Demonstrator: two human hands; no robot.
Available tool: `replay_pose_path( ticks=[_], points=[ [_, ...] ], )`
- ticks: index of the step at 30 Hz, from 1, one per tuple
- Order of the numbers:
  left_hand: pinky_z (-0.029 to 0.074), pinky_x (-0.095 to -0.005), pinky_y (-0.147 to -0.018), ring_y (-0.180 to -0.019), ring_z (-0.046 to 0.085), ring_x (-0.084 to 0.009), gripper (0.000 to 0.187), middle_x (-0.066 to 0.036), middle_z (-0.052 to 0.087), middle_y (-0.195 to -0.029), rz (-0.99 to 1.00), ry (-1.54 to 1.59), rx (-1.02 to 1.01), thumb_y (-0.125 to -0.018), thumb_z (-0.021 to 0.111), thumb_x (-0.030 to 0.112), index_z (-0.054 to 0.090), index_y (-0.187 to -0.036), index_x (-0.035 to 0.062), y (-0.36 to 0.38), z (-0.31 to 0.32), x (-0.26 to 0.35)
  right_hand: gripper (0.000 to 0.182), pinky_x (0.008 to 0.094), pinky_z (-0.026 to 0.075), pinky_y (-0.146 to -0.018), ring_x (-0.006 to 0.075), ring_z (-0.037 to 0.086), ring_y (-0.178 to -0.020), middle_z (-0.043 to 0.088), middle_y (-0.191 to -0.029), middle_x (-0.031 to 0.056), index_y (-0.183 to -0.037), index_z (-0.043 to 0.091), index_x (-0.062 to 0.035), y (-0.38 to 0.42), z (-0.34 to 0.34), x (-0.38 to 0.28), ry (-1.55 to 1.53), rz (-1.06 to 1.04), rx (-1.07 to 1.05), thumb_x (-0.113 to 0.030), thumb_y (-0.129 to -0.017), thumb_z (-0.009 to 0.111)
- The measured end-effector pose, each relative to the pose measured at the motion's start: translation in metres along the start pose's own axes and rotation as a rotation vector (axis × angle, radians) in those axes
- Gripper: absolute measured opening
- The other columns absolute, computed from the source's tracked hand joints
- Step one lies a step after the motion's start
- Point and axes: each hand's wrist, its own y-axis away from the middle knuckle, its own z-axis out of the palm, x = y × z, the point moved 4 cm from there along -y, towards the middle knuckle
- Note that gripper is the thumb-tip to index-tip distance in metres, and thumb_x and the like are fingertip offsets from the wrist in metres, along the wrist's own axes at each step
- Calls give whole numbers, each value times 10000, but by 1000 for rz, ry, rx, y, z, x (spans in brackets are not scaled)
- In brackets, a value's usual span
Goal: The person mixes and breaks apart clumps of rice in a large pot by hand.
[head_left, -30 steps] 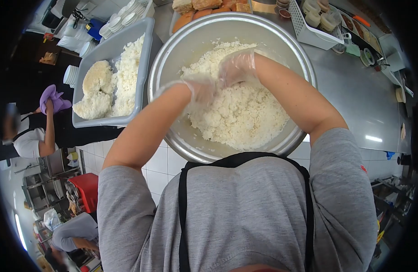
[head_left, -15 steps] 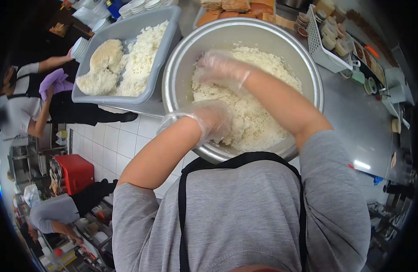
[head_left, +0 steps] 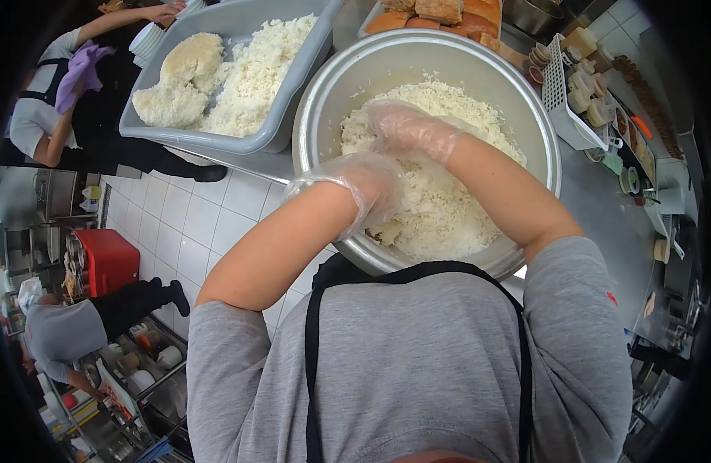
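A large round metal pot [head_left: 552,154] holds a heap of cooked white rice [head_left: 448,220]. Both of my hands wear clear plastic gloves and are inside the pot. My left hand [head_left: 375,189] is low against the rice on the left side, its fingers hidden by the glove and the grains. My right hand [head_left: 406,130] presses into the rice farther back, close to the left one, with its fingertips out of sight. Whether either hand grips a clump of rice cannot be made out.
A grey plastic tub [head_left: 282,131] with clumped rice stands left of the pot. Behind is a tray of orange-brown slabs [head_left: 440,9]. A white basket of small containers [head_left: 579,96] is at right. Two people work at left, near a red box [head_left: 112,262].
My right hand has come down and right, closer to my left hand, and into the rice. My left hand stays low in the pot. The whole view has shifted slightly.
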Motion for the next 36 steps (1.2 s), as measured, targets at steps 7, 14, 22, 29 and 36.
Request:
replay_pose_path(
  ticks=[7, 14, 22, 29, 36],
  points=[
    [503, -411, -838, -959, 647, -306, 261, -170, 671, -1024, 41, -51, 83, -790, 586, 197, 687, -990, 64, 0, 14, -4, 305, 383, 489, -910, 259, 600, -1012, 622, -1010, 158, -1088, 641, -36, 75, -3, -6, -157, 197, -391, -105, -791, 657],
    [498, -365, -858, -976, 640, -268, 344, -122, 659, -1090, 103, 72, -130, -790, 596, 172, 650, -1127, 128, 16, 0, 1, 419, 354, 511, -912, 239, 609, -1053, 624, -1158, 139, -1244, 603, -127, 116, -20, 10, 63, 116, -585, -129, -827, 643],
    [481, -378, -871, -1004, 626, -271, 315, -144, 651, -1082, 182, 124, 121, -871, 533, 188, 626, -1165, 123, 13, -4, -10, 453, 391, 453, -1005, 256, 570, -1146, 605, -1244, 98, -1277, 574, -172, 108, -60, 71, -228, 208, 117, -188, -837, 680],
    [457, -425, -915, -1054, 598, -329, 355, -164, 620, -1156, -16, 418, 202, -918, 503, 243, 556, -1236, 96, 0, -8, -23, 533, 396, 374, -1099, 288, 487, -1263, 503, -1372, 145, -1348, 514, -215, 93, -63, 36, -446, 362, 4, -163, -839, 663],
    [434, -425, -988, -1124, 564, -331, 372, -170, 584, -1217, 27, 47, 318, -906, 532, 222, 529, -1260, 107, 9, -8, -23, 550, 376, 400, -1089, 295, 433, -1294, 422, -1436, 131, -1277, 582, -229, 48, 6, 28, 49, 97, -137, -81, -758, 689]
  ],
)
